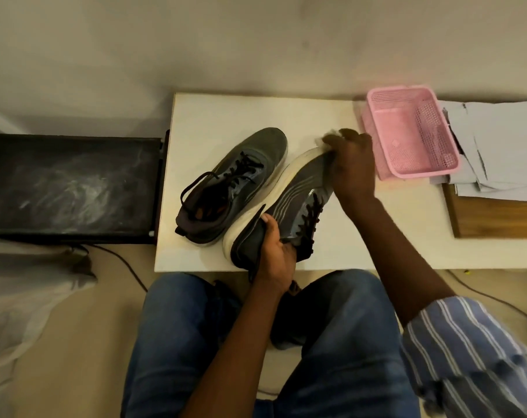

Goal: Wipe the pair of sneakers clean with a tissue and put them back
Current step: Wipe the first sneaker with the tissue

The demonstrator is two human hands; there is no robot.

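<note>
Two dark grey sneakers with white soles lie on a white table. The left sneaker stands upright on its sole, toe pointing away. The right sneaker is tipped on its side. My left hand grips its heel collar near the table's front edge. My right hand holds a crumpled white tissue against the toe of that tipped sneaker; most of the tissue is hidden under my fingers.
A pink plastic basket sits at the back right of the table, on a pink cloth. Loose papers and a wooden board lie further right. A black dusty panel adjoins the table's left side. Cables run on the floor.
</note>
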